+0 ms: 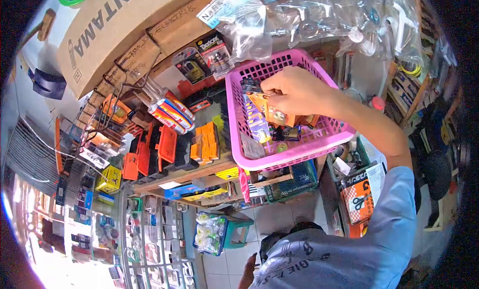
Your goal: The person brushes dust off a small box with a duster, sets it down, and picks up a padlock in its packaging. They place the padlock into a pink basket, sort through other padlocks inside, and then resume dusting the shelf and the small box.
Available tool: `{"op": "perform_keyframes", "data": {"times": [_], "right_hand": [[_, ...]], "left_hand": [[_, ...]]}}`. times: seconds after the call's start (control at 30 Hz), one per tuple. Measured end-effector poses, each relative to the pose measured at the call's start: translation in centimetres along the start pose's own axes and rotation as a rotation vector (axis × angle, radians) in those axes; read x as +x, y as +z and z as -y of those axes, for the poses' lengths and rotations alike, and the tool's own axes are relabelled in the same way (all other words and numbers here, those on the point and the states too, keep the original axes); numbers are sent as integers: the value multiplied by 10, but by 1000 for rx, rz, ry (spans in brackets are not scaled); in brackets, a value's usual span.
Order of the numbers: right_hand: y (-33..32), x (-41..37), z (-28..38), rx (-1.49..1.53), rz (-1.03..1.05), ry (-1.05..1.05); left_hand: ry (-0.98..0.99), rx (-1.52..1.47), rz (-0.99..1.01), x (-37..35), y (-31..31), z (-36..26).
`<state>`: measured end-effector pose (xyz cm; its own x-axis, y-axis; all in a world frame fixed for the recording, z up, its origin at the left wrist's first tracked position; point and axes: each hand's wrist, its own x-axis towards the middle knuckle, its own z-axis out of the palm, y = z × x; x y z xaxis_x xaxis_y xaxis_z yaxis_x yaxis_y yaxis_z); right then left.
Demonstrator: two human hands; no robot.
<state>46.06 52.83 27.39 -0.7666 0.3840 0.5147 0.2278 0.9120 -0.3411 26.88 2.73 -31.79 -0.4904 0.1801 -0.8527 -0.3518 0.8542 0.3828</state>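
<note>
My right hand (289, 92) reaches from the right into a pink plastic basket (248, 164). Its fingers are closed on an orange packet (260, 103), whose far side the fingers partly cover. Small carded packets, some purple and white (257, 124), others orange and black, lie in the basket around and under the hand. My left hand (248, 270) hangs low at the bottom edge, beside my grey-blue shirt. It is dark and partly cut off, so its finger pose and any held thing are unclear.
Left of the basket, a shelf carries orange boxes (204, 143), red-blue-white tubes (172, 112) and orange-red bins (167, 144). Bagged fittings (319, 22) hang above. Below are a green stool (238, 232) and a glass display case (149, 239); a crate (369, 157) stands right.
</note>
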Motion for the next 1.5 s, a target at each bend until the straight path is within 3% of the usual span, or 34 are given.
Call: {"op": "perform_keyframes", "data": {"times": [0.27, 0.37, 0.4, 0.47, 0.53, 0.63, 0.7, 0.73, 0.8, 0.93, 1.0, 1.03, 1.07, 1.13, 1.27, 1.5], "right_hand": [[-29, -13, 50, 194, -25, 21], [-31, -18, 77, 543, 106, 187], [-27, -18, 82, 535, 105, 189], [-20, -19, 91, 390, 178, -18], [-6, -23, 111, 476, 243, 90], [29, -25, 131, 469, 418, -28], [59, -26, 144, 494, 497, -83], [71, -23, 154, 596, 643, 26], [108, -25, 163, 614, 593, -82], [154, -14, 194, 626, 836, 56], [180, -13, 202, 771, 769, 104], [190, -9, 200, 672, 856, 146], [198, -9, 197, 657, 853, 190], [202, -6, 199, 757, 751, 246], [202, -6, 189, 689, 604, 282], [139, -5, 198, 539, 338, 372]], "left_hand": [[-118, -92, 15, 1, -40, 3], [-151, -139, 50, 8, -40, -1], [-147, -137, 56, 13, -42, -2], [28, -132, 158, 26, -52, -7], [1, -95, 165, 56, -53, -27], [547, -170, 350, 36, -62, -97], [727, -232, 534, -21, -74, -164], [785, -276, 612, -50, -78, -196], [978, -412, 788, -130, -91, -253], [989, -501, 1213, -219, -133, -306], [966, -445, 1381, -203, -144, -302], [847, -421, 1410, -198, -153, -296], [823, -495, 1404, -197, -157, -289], [542, -499, 1176, -211, -166, -296], [572, -598, 1134, -216, -178, -309], [576, -587, 1383, -228, -188, -328]]}}
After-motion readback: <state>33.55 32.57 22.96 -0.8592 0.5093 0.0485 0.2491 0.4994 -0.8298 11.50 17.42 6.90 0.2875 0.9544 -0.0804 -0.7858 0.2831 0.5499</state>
